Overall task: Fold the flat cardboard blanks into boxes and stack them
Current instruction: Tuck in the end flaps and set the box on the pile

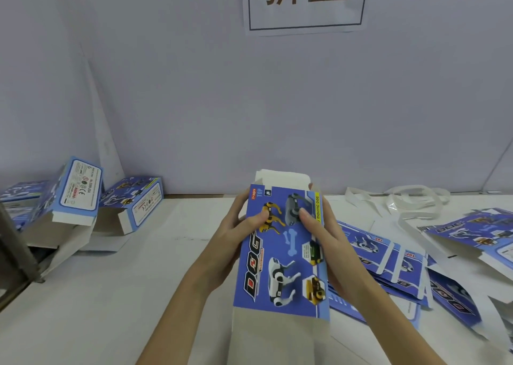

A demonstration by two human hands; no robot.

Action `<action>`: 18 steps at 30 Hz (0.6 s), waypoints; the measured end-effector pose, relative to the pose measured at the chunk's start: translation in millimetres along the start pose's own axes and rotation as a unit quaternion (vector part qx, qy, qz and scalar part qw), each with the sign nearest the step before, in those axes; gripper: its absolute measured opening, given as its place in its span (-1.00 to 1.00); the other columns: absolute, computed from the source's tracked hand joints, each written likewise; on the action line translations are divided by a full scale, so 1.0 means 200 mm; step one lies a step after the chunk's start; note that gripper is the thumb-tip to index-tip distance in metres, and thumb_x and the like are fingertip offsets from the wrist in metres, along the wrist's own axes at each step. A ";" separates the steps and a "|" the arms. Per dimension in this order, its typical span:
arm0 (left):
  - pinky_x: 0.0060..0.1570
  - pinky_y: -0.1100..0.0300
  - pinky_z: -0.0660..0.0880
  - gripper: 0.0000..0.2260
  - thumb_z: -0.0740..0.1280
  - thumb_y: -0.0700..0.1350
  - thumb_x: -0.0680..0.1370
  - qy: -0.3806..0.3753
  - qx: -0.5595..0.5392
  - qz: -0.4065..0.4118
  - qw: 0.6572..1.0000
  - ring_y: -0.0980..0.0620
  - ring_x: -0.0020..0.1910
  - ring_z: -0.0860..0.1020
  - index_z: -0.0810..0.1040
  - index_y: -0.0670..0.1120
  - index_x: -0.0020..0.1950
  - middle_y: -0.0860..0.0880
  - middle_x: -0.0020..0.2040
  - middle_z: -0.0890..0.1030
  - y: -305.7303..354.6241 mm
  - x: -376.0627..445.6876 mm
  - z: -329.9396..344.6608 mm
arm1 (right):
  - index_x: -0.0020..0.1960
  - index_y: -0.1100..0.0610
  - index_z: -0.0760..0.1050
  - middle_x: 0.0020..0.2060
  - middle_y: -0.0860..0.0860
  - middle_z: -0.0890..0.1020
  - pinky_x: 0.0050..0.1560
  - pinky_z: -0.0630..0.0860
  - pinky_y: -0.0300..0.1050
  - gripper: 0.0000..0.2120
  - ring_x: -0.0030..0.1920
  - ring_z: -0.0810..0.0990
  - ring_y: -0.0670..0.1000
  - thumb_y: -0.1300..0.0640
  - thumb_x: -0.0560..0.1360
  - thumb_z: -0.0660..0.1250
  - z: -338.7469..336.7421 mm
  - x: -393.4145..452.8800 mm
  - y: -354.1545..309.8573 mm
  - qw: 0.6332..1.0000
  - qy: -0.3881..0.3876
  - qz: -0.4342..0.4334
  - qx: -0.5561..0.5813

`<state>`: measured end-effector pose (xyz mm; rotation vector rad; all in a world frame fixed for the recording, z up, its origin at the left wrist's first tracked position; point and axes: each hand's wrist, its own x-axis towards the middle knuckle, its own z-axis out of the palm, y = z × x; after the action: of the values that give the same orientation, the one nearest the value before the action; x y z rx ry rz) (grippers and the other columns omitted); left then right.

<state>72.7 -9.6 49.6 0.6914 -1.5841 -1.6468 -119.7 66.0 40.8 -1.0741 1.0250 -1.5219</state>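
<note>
You had the blue box blank [280,250] up off the counter [138,295], square in front of you, with both hands clamped on its sides: left hand [236,242] with its thumb pressed on the printed face, right hand [322,242] with its thumb opposite, fingers wrapped behind. Each grip was closed on the card. It looked like the opening-out step, white end flaps still loose. Next, I'd say, you needed to squeeze it square and tuck those flaps. Flat blanks [394,267] lay just right; folded boxes [83,195] sat far left.
</note>
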 end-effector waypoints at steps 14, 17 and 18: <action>-0.13 0.11 0.68 -0.66 0.50 0.17 0.42 -0.024 -0.001 0.025 0.999 -0.17 0.04 0.74 0.53 0.32 0.15 -0.04 0.25 0.69 0.03 -0.05 0.02 | 0.31 -0.16 0.50 0.18 0.04 0.72 0.03 0.73 0.13 -0.67 0.15 0.74 0.18 -0.12 0.57 0.37 -0.03 0.01 0.03 0.999 0.015 -0.011 -0.028; -0.08 0.07 0.69 -0.62 0.49 0.16 0.43 -0.025 0.003 0.035 0.999 -0.21 0.08 0.73 0.50 0.26 0.21 -0.04 0.28 0.67 0.02 -0.05 0.02 | 0.22 -0.19 0.56 0.18 0.05 0.73 -0.03 0.74 0.05 -0.78 0.15 0.74 0.18 -0.11 0.58 0.37 -0.04 0.01 0.02 0.999 0.008 -0.011 -0.035; -0.08 0.06 0.69 -0.61 0.49 0.16 0.43 -0.026 0.002 0.037 0.999 -0.22 0.08 0.72 0.49 0.25 0.22 -0.04 0.28 0.67 0.02 -0.05 0.02 | 0.18 -0.20 0.58 0.18 0.05 0.73 -0.05 0.74 0.03 -0.81 0.15 0.74 0.18 -0.12 0.57 0.37 -0.04 0.01 0.02 0.999 0.006 -0.010 -0.034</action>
<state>76.1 0.5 53.3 0.5891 -1.6304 -1.6209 -126.6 64.7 35.0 -1.1276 1.0826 -1.5208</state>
